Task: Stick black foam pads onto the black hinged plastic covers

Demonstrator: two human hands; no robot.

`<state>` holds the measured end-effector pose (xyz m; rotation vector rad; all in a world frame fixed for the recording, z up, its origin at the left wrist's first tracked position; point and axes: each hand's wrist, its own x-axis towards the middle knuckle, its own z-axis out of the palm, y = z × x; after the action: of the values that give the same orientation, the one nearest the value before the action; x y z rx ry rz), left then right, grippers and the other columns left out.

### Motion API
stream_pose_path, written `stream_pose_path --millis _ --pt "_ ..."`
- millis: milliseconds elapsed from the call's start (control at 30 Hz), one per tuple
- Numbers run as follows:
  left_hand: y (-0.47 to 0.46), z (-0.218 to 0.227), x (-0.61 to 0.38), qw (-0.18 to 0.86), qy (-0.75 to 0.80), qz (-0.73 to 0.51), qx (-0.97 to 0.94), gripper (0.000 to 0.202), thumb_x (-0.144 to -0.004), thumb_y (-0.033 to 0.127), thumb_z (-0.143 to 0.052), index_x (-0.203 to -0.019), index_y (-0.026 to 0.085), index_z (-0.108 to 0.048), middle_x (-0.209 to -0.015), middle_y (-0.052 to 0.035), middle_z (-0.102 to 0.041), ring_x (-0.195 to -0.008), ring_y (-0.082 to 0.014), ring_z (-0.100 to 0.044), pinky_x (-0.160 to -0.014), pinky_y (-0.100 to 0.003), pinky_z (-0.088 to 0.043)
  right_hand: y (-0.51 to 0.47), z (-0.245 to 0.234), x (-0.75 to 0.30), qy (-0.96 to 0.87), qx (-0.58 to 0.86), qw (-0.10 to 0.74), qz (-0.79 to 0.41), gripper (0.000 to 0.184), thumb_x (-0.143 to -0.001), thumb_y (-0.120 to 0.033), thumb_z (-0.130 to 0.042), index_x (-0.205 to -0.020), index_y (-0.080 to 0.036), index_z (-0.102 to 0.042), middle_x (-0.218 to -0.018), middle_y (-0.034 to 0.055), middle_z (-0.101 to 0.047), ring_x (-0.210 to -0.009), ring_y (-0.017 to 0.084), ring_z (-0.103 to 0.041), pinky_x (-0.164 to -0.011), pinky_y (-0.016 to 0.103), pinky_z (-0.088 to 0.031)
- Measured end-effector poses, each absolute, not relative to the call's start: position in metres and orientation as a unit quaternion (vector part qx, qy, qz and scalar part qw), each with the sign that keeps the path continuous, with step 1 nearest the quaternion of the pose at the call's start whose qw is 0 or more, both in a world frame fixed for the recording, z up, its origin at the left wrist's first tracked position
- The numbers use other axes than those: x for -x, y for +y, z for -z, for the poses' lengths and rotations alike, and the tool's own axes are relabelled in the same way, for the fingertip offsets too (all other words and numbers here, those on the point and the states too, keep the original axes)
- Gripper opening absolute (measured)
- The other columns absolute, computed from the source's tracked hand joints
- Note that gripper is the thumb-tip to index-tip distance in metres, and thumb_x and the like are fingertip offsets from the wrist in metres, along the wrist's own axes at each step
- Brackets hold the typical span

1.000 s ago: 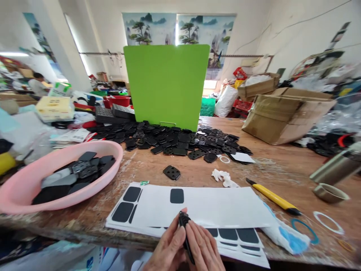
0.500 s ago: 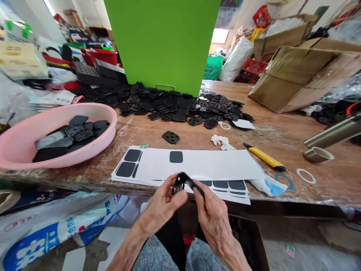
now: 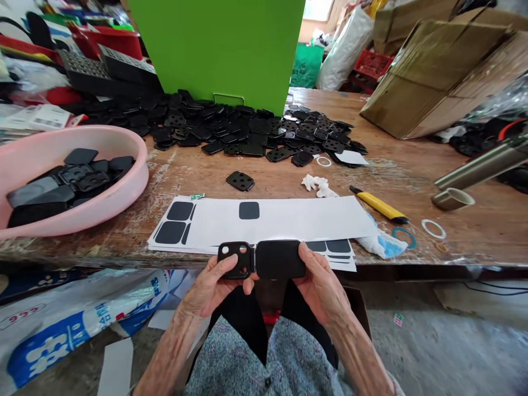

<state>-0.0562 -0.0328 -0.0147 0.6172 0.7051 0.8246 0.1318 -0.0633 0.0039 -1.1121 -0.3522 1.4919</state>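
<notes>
Both hands [image 3: 207, 289] [image 3: 322, 281] grasping black case [image 3: 280, 259], partly hiding white sheets [image 3: 292, 217], pink basin [image 3: 119, 203], green board [image 3: 214, 49]

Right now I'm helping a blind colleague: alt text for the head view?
The left hand and right hand hold a hinged black piece unfolded before a wooden table. On it are white sheets, a pink basin and piled black parts.

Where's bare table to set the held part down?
Two bare wood patches for the hinged part: between pink basin and lone perforated plate; between cardboard box and yellow tool. Crowded: black pieces heaped at the foot of the green board, and white sheets just beyond the part.
</notes>
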Motion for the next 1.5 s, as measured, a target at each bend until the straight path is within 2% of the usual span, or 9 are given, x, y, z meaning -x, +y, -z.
stream_pose_path --millis 233,367,467,733,900,1000,1067,1333,1500 --pt "-0.036 0.020 0.057 0.815 0.337 -0.394 -0.260 0.025 -0.076 0.035 -0.073 -0.082 0.011 -0.070 -0.061 -0.0078 -0.069 -0.049 -0.0140 -0.059 -0.054 -0.024 -0.046 -0.064 0.001 -0.133 -0.155 0.453 0.582 -0.657 0.033 -0.071 -0.048 -0.077 -0.078 -0.016 -0.073 -0.083 0.0047 -0.075 -0.076 0.016 -0.069 -0.071 0.027 -0.056" --pt "-0.034 0.021 0.055 0.788 0.369 -0.421 -0.256 0.024 -0.076 0.034 -0.073 -0.081 0.011 -0.070 -0.069 -0.0092 -0.072 -0.049 -0.0122 -0.058 -0.053 -0.023 -0.046 -0.066 0.004 -0.132 -0.260 0.372 0.599 -0.659 0.037 -0.085 -0.053 -0.060 -0.099 -0.020 -0.070 -0.088 0.0053 -0.075 -0.079 0.021 -0.070 -0.075 0.037 -0.056" --pt "-0.035 0.016 0.050 0.765 0.406 -0.423 -0.266 0.026 -0.074 0.036 -0.073 -0.081 0.011 -0.069 -0.072 -0.0102 -0.073 -0.052 -0.0135 -0.059 -0.056 -0.025 -0.048 -0.070 0.008 -0.129 -0.316 0.403 0.601 -0.614 0.036 -0.091 -0.050 -0.051 -0.109 -0.022 -0.065 -0.098 0.0050 -0.073 -0.087 0.019 -0.067 -0.083 0.035 -0.052" --pt "-0.043 -0.011 0.046 0.817 0.447 -0.265 -0.250 0.051 -0.056 0.043 -0.084 -0.097 0.017 -0.071 -0.088 -0.0152 -0.075 -0.071 -0.0304 -0.070 -0.068 -0.039 -0.056 -0.073 -0.006 -0.148 -0.403 0.521 0.533 -0.531 0.024 -0.089 -0.043 -0.055 -0.093 -0.021 -0.064 -0.074 -0.0031 -0.063 -0.065 0.012 -0.057 -0.061 0.022 -0.046" --pt "-0.029 -0.022 0.003 0.830 0.426 -0.136 -0.333 0.036 -0.074 0.038 -0.074 -0.100 0.013 -0.070 -0.085 -0.0141 -0.074 -0.065 -0.0207 -0.068 -0.063 -0.027 -0.054 -0.075 -0.012 -0.213 -0.489 0.615 0.498 -0.367 0.029 -0.092 -0.041 -0.046 -0.102 -0.021 -0.064 -0.078 0.0001 -0.066 -0.070 0.014 -0.061 -0.068 0.026 -0.049" --pt "-0.020 -0.024 -0.032 0.825 0.426 -0.145 -0.343 0.037 -0.077 0.036 -0.071 -0.105 0.013 -0.067 -0.094 -0.0152 -0.074 -0.079 -0.0239 -0.071 -0.077 -0.031 -0.056 -0.063 -0.003 -0.278 -0.456 0.751 0.462 -0.119 0.030 -0.091 -0.036 -0.040 -0.098 -0.018 -0.063 -0.076 0.0033 -0.067 -0.068 0.017 -0.063 -0.067 0.029 -0.049" --pt "-0.012 -0.024 -0.054 0.830 0.412 -0.162 -0.339 0.032 -0.079 0.033 -0.069 -0.103 0.012 -0.067 -0.097 -0.0160 -0.074 -0.083 -0.0259 -0.071 -0.081 -0.035 -0.056 -0.049 0.004 -0.316 -0.449 0.778 0.435 -0.061 0.026 -0.087 -0.030 -0.041 -0.089 -0.017 -0.064 -0.075 0.0052 -0.066 -0.071 0.019 -0.062 -0.070 0.033 -0.048" --pt "0.015 -0.020 -0.095 0.786 0.478 -0.256 -0.296 0.024 -0.085 0.021 -0.062 -0.106 0.009 -0.063 -0.095 -0.0184 -0.074 -0.079 -0.0220 -0.073 -0.065 -0.026 -0.056 -0.008 0.018 -0.335 -0.526 0.780 0.339 -0.010 0.010 -0.081 -0.026 -0.054 -0.078 -0.019 -0.061 -0.082 0.0087 -0.063 -0.087 0.026 -0.056 -0.083 0.041 -0.039" --pt "0.017 -0.022 -0.087 0.767 0.511 -0.272 -0.277 0.027 -0.085 0.016 -0.059 -0.111 0.009 -0.061 -0.095 -0.0187 -0.074 -0.085 -0.0245 -0.072 -0.070 -0.030 -0.058 -0.001 0.022 -0.307 -0.547 0.780 0.304 -0.004 0.010 -0.083 -0.018 -0.052 -0.074 -0.019 -0.057 -0.079 0.0078 -0.062 -0.082 0.024 -0.056 -0.080 0.040 -0.038"
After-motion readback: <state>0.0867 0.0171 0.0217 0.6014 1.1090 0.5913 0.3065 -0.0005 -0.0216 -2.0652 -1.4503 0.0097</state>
